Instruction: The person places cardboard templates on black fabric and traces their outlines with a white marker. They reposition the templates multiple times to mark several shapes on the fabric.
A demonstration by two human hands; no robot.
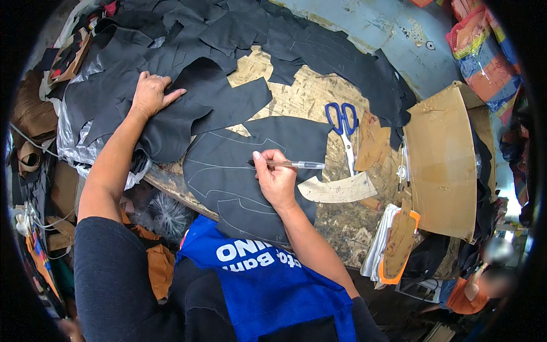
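My right hand [276,181] is closed round a clear-barrelled pen [302,165]. It rests on a black leather-like sheet [250,185] marked with pale curved outlines. My left hand [152,94] lies on a heap of loose black pieces [188,108] at the upper left, thumb spread away from the fingers; its fingertips are partly hidden. Just right of my right hand, a pale curved pattern template [337,188] overlaps the marked sheet. Beyond it lie scissors [343,128] with dark blue handles.
The worn wooden table [310,94] shows between the pieces. Brown scraps [373,142] lie beside the scissors. A cardboard box [441,168] stands at the right, near an orange-edged paper stack [393,242]. Farther right, a person in orange [464,296] is low in view.
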